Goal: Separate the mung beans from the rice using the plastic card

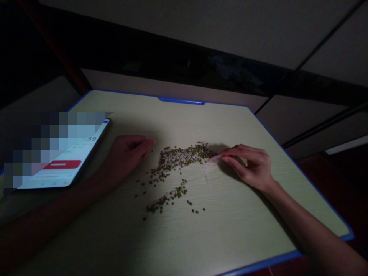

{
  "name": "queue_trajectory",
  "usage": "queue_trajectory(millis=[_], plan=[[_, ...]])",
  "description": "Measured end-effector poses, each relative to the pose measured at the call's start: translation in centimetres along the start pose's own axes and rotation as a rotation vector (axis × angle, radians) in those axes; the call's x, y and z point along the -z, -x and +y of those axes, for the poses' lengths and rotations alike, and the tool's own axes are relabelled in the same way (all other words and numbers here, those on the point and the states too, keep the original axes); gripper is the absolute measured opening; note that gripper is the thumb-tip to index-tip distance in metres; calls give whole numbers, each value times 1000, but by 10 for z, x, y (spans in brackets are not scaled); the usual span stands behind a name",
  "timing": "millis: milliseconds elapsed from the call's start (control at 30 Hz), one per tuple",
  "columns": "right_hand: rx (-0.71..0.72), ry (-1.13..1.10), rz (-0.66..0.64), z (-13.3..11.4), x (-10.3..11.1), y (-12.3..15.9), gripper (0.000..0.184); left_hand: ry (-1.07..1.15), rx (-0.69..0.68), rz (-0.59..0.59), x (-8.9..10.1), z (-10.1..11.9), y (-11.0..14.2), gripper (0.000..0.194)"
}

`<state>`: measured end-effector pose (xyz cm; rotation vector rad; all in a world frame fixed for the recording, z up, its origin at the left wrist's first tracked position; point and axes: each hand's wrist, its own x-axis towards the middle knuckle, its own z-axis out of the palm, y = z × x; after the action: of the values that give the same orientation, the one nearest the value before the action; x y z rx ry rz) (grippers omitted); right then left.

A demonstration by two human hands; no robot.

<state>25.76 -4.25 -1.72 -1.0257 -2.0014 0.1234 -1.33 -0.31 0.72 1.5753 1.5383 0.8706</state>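
Observation:
A pile of small green beans mixed with pale grains, which look like rice (182,156), lies across the middle of the table. Nearer to me is a smaller strip of beans (166,199), with several loose ones around it. At the pile's right end, my right hand (253,165) pinches a thin, see-through piece of plastic (214,158) between thumb and fingers. The plastic touches or overlaps the pile's edge. My left hand (129,153) rests on the table left of the pile, curled closed with thumb against forefinger. Anything inside it is hidden.
The pale table (230,237) has a blue edge and a blue handle piece (182,101) at the far side. A lit tablet or phone (86,153), partly blurred out, stands at the left beside my left forearm. Cabinet fronts (186,82) rise behind the table. The room is dim.

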Motion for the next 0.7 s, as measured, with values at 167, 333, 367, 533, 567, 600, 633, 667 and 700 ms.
queue_trajectory(millis=[167,333,367,533,567,600,633,667,700], plan=[[20,3,-25,2,-2,0,14,23,2,15,0,2,1,33],[24,15,-25,3,-3,0,13,12,-8,15,0,1,2,33],[21,19,-26,2,-3,0,13,12,-15,15,0,0,2,33],[19,22,-30,2,-6,-1,14,17,-11,7,0,0,0,33],[20,21,-32,2,-6,-1,14,17,-12,5,0,1,0,33],[21,19,-33,2,-7,-1,14,15,-14,1,0,1,0,33],[22,16,-35,2,-7,-1,14,13,-16,1,0,1,0,34],[22,11,-38,2,-7,-1,15,11,-19,0,0,1,0,34],[22,4,-40,2,-7,-2,15,8,-22,1,0,1,0,34]])
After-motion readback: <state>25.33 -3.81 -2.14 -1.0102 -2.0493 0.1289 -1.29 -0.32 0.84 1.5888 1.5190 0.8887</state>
